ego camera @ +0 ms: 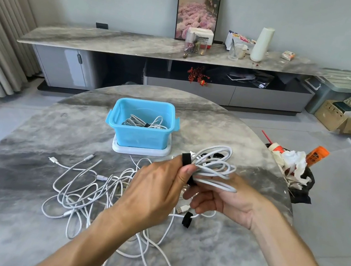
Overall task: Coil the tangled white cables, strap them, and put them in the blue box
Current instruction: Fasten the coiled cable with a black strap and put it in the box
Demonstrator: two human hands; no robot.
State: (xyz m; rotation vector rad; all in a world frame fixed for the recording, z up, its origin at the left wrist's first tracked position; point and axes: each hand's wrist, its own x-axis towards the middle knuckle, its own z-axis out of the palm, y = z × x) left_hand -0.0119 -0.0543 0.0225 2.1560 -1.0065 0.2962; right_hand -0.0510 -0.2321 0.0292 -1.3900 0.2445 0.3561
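A coiled white cable (215, 165) is held above the table between both hands. My left hand (157, 190) pinches a black strap (186, 159) against the coil at its left end. My right hand (225, 202) sits under the coil with fingers curled around its lower loops. A tangle of loose white cables (89, 192) lies on the table below and to the left. The blue box (142, 124) stands behind, with one strapped white coil (145, 124) inside. Another black strap (187, 219) lies on the table under my right hand.
The blue box rests on its white lid (141, 150). The round marble table (25, 153) has its right edge near a black bin (292, 170) stuffed with tissues and a cup. A long marble sideboard (115, 40) runs along the far wall.
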